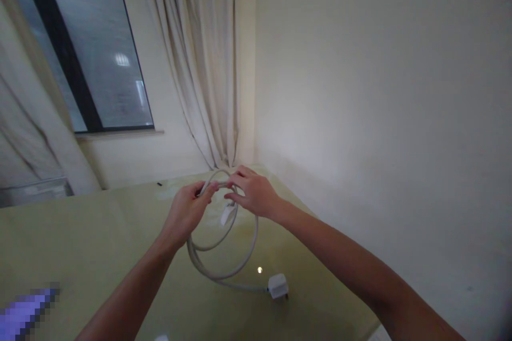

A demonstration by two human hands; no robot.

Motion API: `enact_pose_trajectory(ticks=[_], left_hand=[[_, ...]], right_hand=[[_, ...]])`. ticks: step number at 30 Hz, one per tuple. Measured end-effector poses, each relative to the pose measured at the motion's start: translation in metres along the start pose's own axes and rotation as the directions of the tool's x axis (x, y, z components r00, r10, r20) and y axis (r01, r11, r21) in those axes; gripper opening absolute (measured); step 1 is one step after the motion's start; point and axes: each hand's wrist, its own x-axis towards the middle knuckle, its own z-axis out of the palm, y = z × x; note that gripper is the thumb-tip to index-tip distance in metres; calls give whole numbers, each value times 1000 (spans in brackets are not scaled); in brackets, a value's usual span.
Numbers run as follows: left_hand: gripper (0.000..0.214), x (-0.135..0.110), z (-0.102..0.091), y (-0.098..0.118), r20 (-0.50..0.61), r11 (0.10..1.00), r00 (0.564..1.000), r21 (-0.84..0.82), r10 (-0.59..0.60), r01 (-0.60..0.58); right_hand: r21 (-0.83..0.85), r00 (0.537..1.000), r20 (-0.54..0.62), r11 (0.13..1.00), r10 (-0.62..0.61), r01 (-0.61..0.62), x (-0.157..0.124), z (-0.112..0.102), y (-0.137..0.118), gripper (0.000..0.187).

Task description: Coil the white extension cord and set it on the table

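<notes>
A white power cable [243, 265] hangs in loose loops between my two hands, over a pale green tabletop. My left hand [191, 206] is closed around the loops at their upper left, thumb on top. At the upper right of the loops, my right hand [253, 191] pinches the cable between thumb and fingers. One white plug [278, 286] with metal prongs is at the cable's end, low and to the right. A smaller white connector [228, 213] dangles inside the loops, just below my right hand.
The glossy green tabletop [120, 245] runs back to the walls. A small black piece [159, 184] lies near its far edge. Beige curtains [200, 53] and a dark-framed window [100, 42] stand behind. A blurred purple object [24, 311] is at lower left.
</notes>
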Motion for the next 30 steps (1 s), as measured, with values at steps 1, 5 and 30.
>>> enact_pose_trajectory(ticks=[1,5,30], left_hand=[[54,0,0,-1,-5,997,999,-66,-44,44],[52,0,-1,-4,64,916,984,-359,-168,180],[51,-24,-1,-11,-27,984,999,-173,-33,28]], right_hand=[[-126,998,9,990,-56,57,-2,1,-3,22],[-336,998,-22,941,-57,47,-4,17,-6,35],[412,972,-107,899,208,-148,13,44,11,17]])
